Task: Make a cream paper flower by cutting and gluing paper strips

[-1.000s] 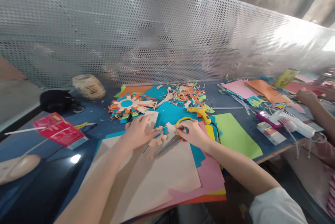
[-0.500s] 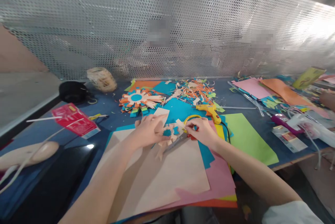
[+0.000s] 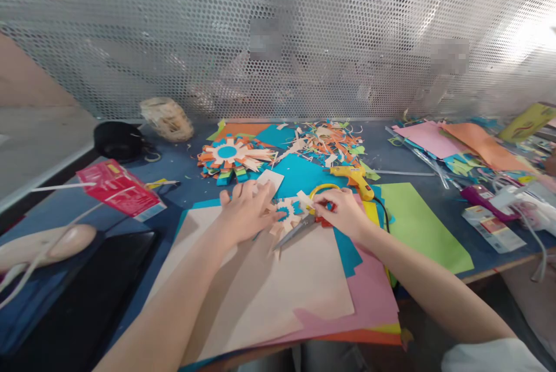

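My left hand (image 3: 245,211) rests on the paper stack with its fingers stretched toward a small cream cut-out ring with fringed edges (image 3: 285,217), touching its left side. My right hand (image 3: 341,214) is closed in a pinch on a cream paper tab (image 3: 305,200) at the ring's right side. Scissors (image 3: 299,228) with a yellow handle loop (image 3: 321,189) lie under my right hand, blades pointing toward me. Both hands work over a large cream sheet (image 3: 269,291) on top of pink, yellow and orange sheets.
A layered orange, cream and blue paper flower (image 3: 229,157) lies behind my hands beside a pile of scraps (image 3: 330,143). A yellow glue gun (image 3: 354,177), a green sheet (image 3: 417,224), a red packet (image 3: 119,189) and a perforated metal screen (image 3: 278,42) surround the work.
The camera tilted and shifted left. My left hand's fingers spread flatter beside the cut-out ring, which turned to show its blue centre. My right hand stayed pinched at the ring's right edge.
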`<action>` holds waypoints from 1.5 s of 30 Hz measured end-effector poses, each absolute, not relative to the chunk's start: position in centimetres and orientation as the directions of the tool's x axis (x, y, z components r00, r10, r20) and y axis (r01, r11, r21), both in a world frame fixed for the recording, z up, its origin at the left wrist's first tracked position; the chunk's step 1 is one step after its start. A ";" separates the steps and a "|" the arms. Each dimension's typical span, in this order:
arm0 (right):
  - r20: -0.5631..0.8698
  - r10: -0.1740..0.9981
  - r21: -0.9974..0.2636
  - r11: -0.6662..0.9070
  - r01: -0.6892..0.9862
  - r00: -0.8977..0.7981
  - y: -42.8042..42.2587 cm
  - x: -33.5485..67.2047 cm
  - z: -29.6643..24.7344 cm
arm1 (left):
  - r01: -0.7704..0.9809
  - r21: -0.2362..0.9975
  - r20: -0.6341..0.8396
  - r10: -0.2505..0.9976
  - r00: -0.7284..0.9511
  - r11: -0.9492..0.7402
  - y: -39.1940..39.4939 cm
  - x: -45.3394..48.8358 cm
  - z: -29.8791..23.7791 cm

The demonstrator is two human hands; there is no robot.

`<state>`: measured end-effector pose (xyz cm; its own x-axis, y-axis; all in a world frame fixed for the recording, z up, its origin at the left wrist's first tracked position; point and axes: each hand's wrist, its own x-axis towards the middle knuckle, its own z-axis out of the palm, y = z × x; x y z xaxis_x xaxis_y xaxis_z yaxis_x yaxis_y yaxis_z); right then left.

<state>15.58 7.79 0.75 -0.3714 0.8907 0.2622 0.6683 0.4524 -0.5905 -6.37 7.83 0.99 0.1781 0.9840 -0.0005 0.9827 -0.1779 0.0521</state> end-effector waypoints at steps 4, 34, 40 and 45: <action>0.260 0.875 -0.581 0.479 0.658 -0.408 7.9 15.7 0.8 | 0.977 0.077 0.008 0.980 0.200 -0.200 8.0 -6.5 0.4; 0.036 0.931 -0.985 0.096 0.147 -0.364 7.7 15.8 0.9 | 0.742 0.553 0.588 0.808 -0.027 -0.378 7.9 -6.1 2.3; -0.011 0.836 -0.979 -0.120 -0.165 -0.548 7.2 15.3 0.5 | 0.674 0.467 0.694 0.709 0.122 -0.572 6.1 -4.0 3.0; 0.002 0.884 -0.965 -0.121 -0.233 -0.467 7.0 15.2 0.6 | 0.508 0.313 0.642 0.573 0.509 -0.802 5.8 -2.7 2.1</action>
